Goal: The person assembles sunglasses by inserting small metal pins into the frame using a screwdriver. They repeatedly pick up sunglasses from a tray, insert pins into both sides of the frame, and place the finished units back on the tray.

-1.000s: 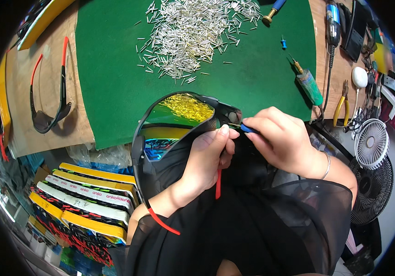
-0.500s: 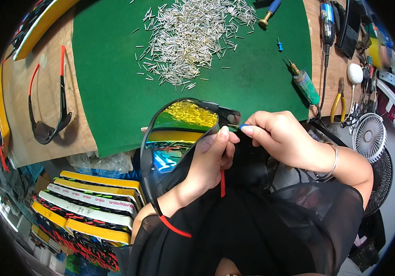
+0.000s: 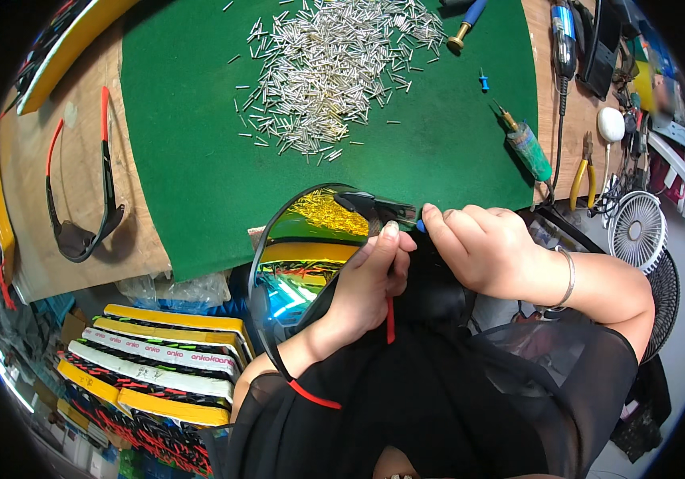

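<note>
My left hand [image 3: 370,275] is closed on a pair of wraparound sunglasses [image 3: 298,275] with a mirrored yellow-green lens, black frame and red temple tips. Its thumb and fingers pinch the frame near the hinge end, while one arm of the glasses curves down toward my forearm. Close by, my right hand [image 3: 490,247] is closed, thumb against forefinger, on a small blue push pin [image 3: 421,226]. Only a bit of its blue head shows; the point is hidden. The pin sits right beside the hinge. Whether it touches the hinge I cannot tell.
On the green mat [image 3: 191,160] lie a heap of small metal pins [image 3: 326,72], a blue push pin [image 3: 483,80] and a green-handled soldering-type tool [image 3: 528,152]. Yellow pliers [image 3: 584,177] and a fan [image 3: 636,231] are at right. More sunglasses [image 3: 79,231] and boxed frames [image 3: 159,359] are at left.
My right hand has tilted and its fingertips have risen slightly at the hinge. The sunglasses have turned and shifted a little to the right in my left hand.
</note>
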Available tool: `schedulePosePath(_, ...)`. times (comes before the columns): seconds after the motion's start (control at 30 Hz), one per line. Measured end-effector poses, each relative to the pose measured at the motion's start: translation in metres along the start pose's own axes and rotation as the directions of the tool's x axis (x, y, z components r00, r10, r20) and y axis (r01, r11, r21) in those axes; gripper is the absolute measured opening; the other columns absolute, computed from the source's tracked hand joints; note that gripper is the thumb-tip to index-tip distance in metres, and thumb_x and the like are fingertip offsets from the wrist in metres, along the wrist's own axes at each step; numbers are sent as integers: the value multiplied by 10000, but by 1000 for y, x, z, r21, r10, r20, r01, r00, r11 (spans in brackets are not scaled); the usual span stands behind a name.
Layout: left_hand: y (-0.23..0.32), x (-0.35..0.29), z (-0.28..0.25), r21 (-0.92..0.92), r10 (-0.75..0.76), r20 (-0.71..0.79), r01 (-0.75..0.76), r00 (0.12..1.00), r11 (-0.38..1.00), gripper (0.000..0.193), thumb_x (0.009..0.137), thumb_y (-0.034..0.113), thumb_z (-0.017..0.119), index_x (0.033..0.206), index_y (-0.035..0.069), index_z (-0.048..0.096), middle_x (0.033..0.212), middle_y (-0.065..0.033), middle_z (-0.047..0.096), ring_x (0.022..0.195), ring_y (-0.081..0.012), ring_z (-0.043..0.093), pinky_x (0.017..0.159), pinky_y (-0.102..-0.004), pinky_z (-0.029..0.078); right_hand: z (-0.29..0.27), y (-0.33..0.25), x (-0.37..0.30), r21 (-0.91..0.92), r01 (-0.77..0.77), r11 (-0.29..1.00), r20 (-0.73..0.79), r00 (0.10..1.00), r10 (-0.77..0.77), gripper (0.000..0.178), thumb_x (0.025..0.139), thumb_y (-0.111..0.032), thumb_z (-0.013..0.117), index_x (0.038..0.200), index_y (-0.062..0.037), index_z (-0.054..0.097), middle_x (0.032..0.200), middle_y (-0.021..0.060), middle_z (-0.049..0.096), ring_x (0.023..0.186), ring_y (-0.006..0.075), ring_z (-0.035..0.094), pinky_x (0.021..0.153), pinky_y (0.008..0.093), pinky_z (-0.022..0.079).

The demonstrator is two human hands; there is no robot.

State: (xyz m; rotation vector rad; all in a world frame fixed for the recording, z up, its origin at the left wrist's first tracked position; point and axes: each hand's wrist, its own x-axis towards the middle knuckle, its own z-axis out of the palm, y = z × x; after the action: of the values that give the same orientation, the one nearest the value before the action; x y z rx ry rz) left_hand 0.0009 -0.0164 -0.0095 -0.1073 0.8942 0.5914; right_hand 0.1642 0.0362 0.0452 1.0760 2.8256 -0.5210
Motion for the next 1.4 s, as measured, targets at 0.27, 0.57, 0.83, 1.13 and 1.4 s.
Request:
schedulePosePath(0.27,-2,1,3,-16,44,-12,-45,999,999,274,930,304,418,815,71,506,545,27,391,416,-64,260,403,-204,222,4,8,2,230,-246,942,145,965,216,199,812,-210,555,741,-30,509,633,85,482,581,280,558,454,333,452)
schedulePosePath(0.57,-2,0,3,-29,73,-24,-74,997,997,276,938,296,407,840,56,504,555,28,399,413,-50,292,404,-197,234,-3,11,2,753,-359,551,90,886,455,197,696,-65,632,852,-27,518,750,62,472,540,130,462,496,250,380)
schedulePosePath(0.83,-2,-1,6,21,101,-12,-101,995,995,286,947,287,388,860,37,496,582,30,398,417,-36,286,402,-183,229,29,-4,-12,705,-400,586,-122,745,655,147,795,-130,626,736,-20,549,543,85,479,465,183,489,447,288,384)
schedulePosePath(1.13,-3,1,4,-9,100,-9,-100,995,995,287,949,278,386,870,26,499,586,20,416,413,-33,295,395,-180,230,15,3,-12,692,-323,646,-83,853,515,231,757,-222,666,721,-27,549,617,73,503,520,206,495,490,287,409)
schedulePosePath(1.4,-3,0,4,9,94,-20,-94,995,996,292,946,284,393,855,30,506,582,23,414,410,-33,293,395,-182,228,15,3,-10,694,-319,645,-69,863,501,199,793,-188,630,732,-11,562,564,85,494,490,215,491,501,287,416)
